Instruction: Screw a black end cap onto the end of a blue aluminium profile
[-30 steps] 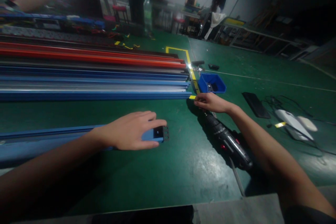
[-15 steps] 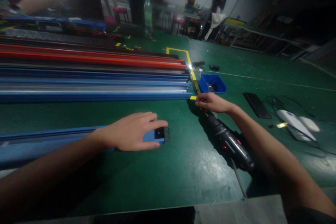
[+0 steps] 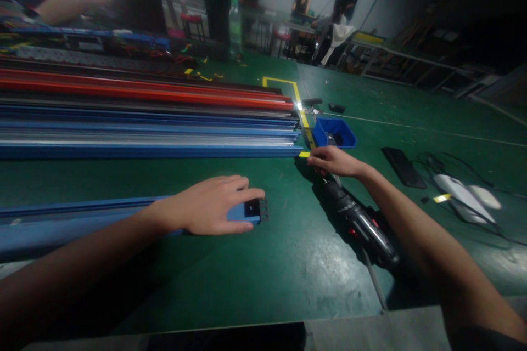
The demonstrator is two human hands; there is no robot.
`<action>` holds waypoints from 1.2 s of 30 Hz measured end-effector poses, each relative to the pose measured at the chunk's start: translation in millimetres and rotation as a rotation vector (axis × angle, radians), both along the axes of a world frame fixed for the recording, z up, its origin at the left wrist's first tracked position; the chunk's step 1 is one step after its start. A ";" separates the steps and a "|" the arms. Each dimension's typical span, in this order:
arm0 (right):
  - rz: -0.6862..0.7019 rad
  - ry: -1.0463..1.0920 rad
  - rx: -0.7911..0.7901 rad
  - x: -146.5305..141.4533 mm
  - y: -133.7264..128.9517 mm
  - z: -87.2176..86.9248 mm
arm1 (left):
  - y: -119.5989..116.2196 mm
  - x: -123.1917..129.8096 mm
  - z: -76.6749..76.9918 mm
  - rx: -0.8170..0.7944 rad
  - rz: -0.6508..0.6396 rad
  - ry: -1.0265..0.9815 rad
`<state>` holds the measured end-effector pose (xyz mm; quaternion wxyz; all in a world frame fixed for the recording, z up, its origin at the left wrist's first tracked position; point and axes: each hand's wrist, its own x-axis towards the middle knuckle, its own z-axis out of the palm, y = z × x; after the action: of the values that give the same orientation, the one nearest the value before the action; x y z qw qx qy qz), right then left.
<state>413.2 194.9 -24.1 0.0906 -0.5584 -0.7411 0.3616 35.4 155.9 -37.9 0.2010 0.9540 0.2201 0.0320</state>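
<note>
My left hand point(image 3: 216, 205) lies over a long blue metal profile point(image 3: 235, 214), thumb along its near side and fingers across the far side. Its index finger reaches to the black end piece point(image 3: 256, 209) at the profile's right end. My right hand point(image 3: 334, 160) has its fingers pinched together beside the yellow floor tape; whatever is between the fingertips is too small to make out. Just below that hand, a black power drill point(image 3: 358, 219) with red details lies on the green surface, its front end towards the fingers.
Further blue profiles point(image 3: 164, 151) and red-orange profiles point(image 3: 164, 93) lie in rows behind. A blue bin point(image 3: 345, 141) holds small dark parts. To the right are a black phone-like slab point(image 3: 402, 166), a white device point(image 3: 461, 197) and cables. Other people are in the background; one forearm point(image 3: 74, 0) shows upper left.
Both hands keep nearly the same places and poses. The whole view has shifted very slightly.
</note>
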 end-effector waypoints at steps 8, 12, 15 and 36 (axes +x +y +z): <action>0.013 0.002 0.013 2.8 2.3 -1.7 | 1.0 -0.9 -1.6 0.007 -0.014 0.000; 0.008 -0.008 0.016 2.8 2.6 -2.0 | 1.0 -0.7 -2.0 0.011 -0.014 -0.003; 0.004 -0.012 0.013 3.1 2.9 -2.8 | 0.4 -0.7 -1.9 0.014 -0.008 0.009; 0.021 -0.047 0.023 0.2 0.3 0.8 | 0.6 -0.8 -1.4 0.014 -0.009 0.001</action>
<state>413.4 195.2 -23.3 0.0757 -0.5581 -0.7528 0.3407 34.6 156.5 -39.3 0.1945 0.9564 0.2155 0.0321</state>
